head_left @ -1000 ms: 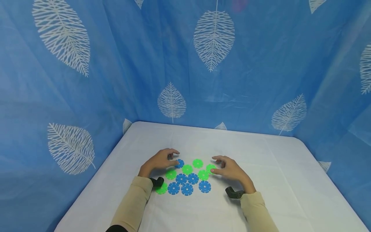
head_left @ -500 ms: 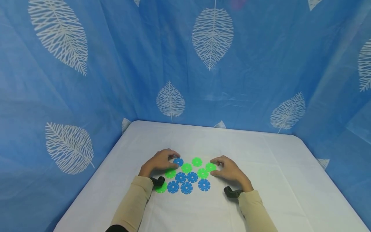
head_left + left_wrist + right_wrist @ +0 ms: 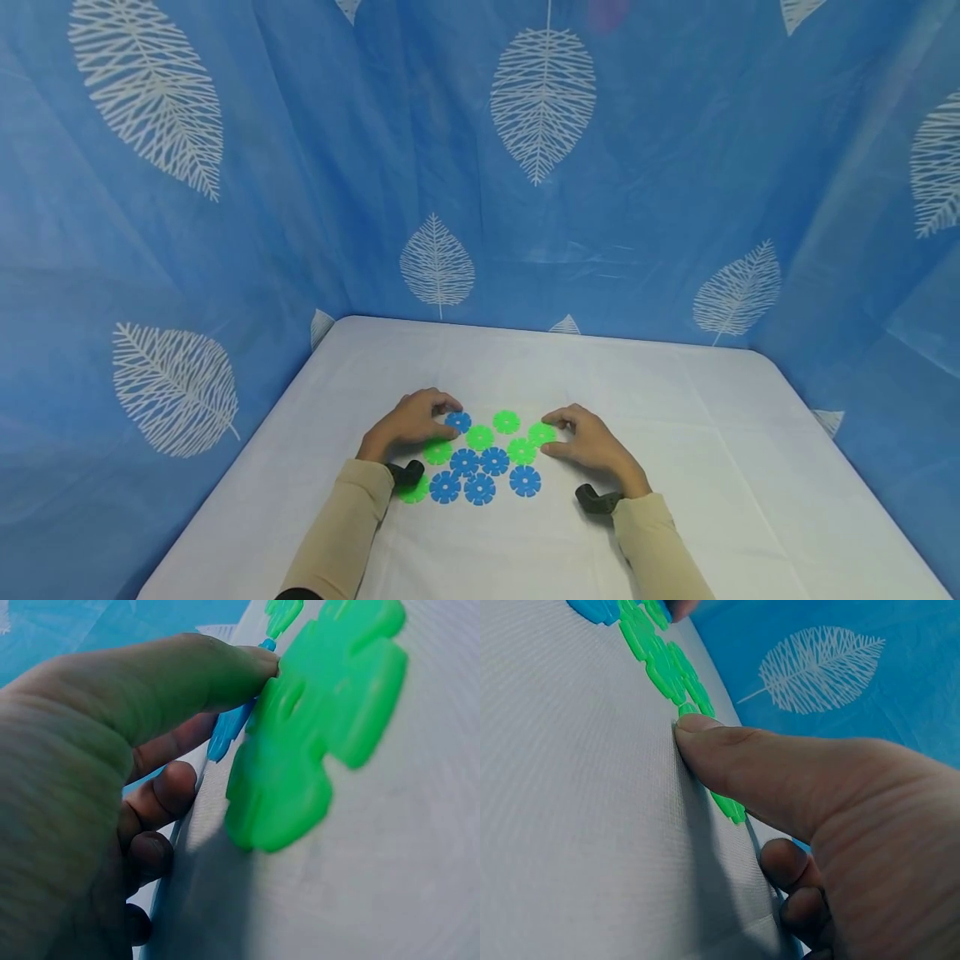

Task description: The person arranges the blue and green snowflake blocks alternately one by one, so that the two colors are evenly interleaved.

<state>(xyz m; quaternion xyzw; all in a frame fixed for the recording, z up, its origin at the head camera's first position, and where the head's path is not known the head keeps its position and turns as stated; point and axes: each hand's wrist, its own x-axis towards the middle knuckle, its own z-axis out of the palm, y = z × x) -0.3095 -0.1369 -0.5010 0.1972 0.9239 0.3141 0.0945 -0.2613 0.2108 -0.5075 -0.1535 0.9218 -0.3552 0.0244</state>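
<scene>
Flat, notched plastic discs in blue and green lie in a loose cluster on the white tabletop. At its back left, my left hand (image 3: 415,418) holds a blue disc (image 3: 458,422) by the edges between thumb and index finger. The thumb (image 3: 225,673) crosses in front of that disc in the left wrist view, with a green disc (image 3: 330,697) close beside it. On the right side, my right hand (image 3: 590,437) has its thumb and index finger curved round the rim of a green disc (image 3: 542,434). The right thumb (image 3: 735,754) partly hides this disc in the right wrist view.
Between the hands lie more green discs (image 3: 506,422) and several blue discs (image 3: 480,488). One green disc (image 3: 414,489) is partly under the left wrist's black camera mount (image 3: 408,474). A blue curtain (image 3: 495,208) with white leaves surrounds the white table (image 3: 637,375).
Both hands have come down onto the table, and thumbs and index fingers have closed in at the edges of the blue and green discs. The discs keep their places; the head view shifts slightly.
</scene>
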